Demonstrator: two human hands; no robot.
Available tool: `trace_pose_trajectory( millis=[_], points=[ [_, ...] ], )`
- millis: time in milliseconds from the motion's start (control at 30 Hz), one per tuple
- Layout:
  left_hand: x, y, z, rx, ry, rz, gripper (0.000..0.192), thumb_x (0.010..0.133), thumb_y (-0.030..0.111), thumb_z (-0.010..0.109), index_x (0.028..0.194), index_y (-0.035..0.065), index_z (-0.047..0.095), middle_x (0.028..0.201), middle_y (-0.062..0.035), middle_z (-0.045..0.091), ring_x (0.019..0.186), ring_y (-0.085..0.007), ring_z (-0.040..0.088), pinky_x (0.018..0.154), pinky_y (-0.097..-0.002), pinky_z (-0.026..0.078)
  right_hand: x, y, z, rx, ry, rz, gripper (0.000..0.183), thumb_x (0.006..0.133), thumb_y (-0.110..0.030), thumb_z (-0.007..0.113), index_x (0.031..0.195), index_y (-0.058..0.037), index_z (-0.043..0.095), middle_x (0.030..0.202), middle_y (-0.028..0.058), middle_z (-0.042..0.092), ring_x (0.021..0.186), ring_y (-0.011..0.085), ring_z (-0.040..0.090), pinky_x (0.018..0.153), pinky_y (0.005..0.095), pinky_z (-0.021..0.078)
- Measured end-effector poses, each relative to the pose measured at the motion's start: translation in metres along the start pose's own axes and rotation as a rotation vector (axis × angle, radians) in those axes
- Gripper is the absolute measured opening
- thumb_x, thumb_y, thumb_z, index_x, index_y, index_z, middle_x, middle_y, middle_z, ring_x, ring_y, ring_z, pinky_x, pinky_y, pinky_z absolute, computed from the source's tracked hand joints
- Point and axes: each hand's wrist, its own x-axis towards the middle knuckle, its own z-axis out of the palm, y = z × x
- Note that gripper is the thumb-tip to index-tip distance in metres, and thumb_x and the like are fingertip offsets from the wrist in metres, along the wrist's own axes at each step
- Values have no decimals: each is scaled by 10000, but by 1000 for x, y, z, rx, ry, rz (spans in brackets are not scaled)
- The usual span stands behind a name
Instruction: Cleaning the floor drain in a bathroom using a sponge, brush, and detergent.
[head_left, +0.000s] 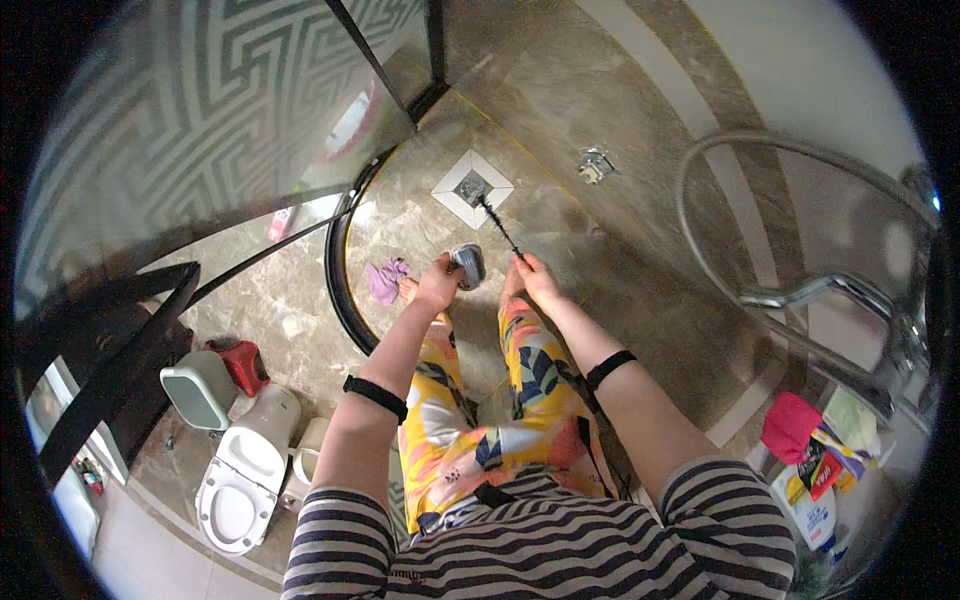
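Note:
My left hand (438, 282) grips a small grey rounded object (469, 265) with pale edges; its exact kind is unclear. In my right hand (538, 277) is the end of a thin black bristle brush (496, 222). The brush slants away from me, and its far tip reaches the metal centre of the square floor drain (472, 184). White tile strips (450, 193) frame that drain. A crumpled purple cloth (386, 281) lies on the marbled floor tiles (397, 202), left of my left hand and beside my foot.
A curved black shower threshold (336, 277) and patterned glass panel (247, 112) stand left. Beyond are a toilet (251, 457), a grey-green bin (199, 390) and a red container (244, 366). A wall tap (596, 166), shower hose (681, 195) and packed shelf (885, 517) are right.

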Motion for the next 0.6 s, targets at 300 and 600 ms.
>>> trace_pose_trajectory(
  millis=[300,600],
  points=[
    [96,-103,-26,154,33,-108,302,793,226,548,1000,8,558,924,-201,626,881,-326,605,744,-374,453,120,62,-13,-485,66,-225,201,824,-174,547,958,-28,580,879,179,610,848,369,571,714,429,451],
    [174,-224,-90,304,115,-109,300,761,262,580,942,24,601,908,-195,628,862,-319,610,737,-376,460,224,105,43,-782,-183,-186,301,846,-145,475,1138,-154,548,838,191,615,761,366,592,672,454,462]
  ],
)
